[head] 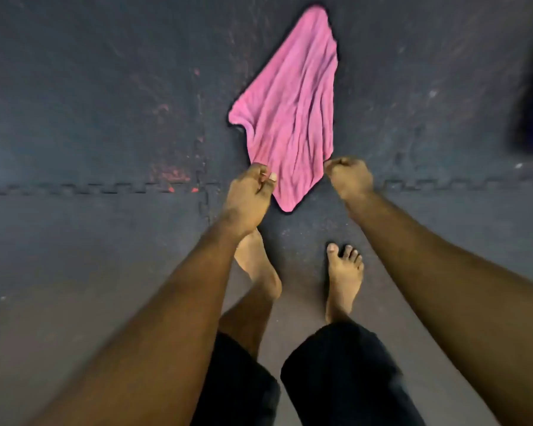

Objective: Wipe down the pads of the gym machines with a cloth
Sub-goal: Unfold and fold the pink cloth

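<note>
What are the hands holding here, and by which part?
The pink cloth: left hand pinches its left edge, right hand grips its right edge.

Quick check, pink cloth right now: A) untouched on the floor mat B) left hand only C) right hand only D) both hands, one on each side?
D: the left hand pinches one edge of the pink cloth and the right hand grips the opposite edge.

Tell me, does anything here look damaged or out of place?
Only the floor mat: reddish worn patches beside its jigsaw seam, left of the pink cloth, look like scuffing. The cloth, pinched by left hand and right hand, is creased but whole.
</note>
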Demonstrator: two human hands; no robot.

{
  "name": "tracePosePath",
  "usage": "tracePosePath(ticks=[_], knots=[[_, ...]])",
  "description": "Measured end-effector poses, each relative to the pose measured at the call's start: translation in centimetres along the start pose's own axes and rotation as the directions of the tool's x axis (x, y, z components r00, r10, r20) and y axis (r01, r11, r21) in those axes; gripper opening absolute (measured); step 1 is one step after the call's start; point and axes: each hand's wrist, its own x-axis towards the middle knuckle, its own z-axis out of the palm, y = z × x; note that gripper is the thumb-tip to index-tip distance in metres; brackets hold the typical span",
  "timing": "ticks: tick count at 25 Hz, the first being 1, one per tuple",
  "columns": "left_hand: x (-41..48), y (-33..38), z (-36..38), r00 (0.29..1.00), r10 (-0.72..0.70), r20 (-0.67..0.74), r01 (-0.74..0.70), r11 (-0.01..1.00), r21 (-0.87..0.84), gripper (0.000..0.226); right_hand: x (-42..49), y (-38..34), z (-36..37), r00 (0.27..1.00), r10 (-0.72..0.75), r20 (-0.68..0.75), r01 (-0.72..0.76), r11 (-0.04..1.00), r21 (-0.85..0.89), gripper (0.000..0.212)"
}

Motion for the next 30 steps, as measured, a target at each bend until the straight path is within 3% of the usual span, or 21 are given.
tracePosePath(ticks=[4, 7, 12, 16, 21, 26, 30], knots=[[5.5, -5.3, 6.0, 0.99, -0.046, 0.13, 0.037, 0.997, 0.069, 0.021, 5.8, 2.1, 6.2, 0.988, 0.1, 0.119, -0.086, 0.989, -0.123, 0.035], [7.1, -5.7, 5.7, 0.988, -0.02, 0.155, 0.008, 0.997, 0.078, 0.021, 4.8, 0.8, 8.2, 0.992, 0.098, 0.085, -0.091, 0.993, -0.076, 0.047], [1.3, 3.4, -3.7, 0.993, 0.037, 0.109, -0.044, 0.997, 0.067, 0.047, -6.4, -8.1, 1.0, 0.994, -0.108, 0.023, 0.1, 0.965, 0.241, 0.041], [-8.4, 15.9, -15.3, 0.994, 0.11, 0.001, -0.11, 0.994, 0.004, 0.065, -19.8, -19.3, -9.2, 0.938, -0.346, -0.033, 0.342, 0.902, 0.262, 0.046], [-19.5, 31.7, -27.9, 0.934, 0.241, -0.262, -0.244, 0.969, 0.022, 0.045, -38.0, -31.2, -20.7, 0.788, -0.606, -0.112, 0.616, 0.773, 0.149, 0.04], [-27.9, 41.7, -37.4, 0.821, 0.385, -0.423, -0.393, 0.917, 0.071, 0.009, -50.4, -38.2, -29.8, 0.477, -0.834, -0.276, 0.81, 0.539, -0.229, 0.019], [-30.9, 47.3, -44.5, 0.684, 0.527, -0.505, -0.512, 0.84, 0.183, 0.023, -55.1, -41.9, -36.3, 0.243, -0.92, -0.308, 0.828, 0.362, -0.428, 0.008]])
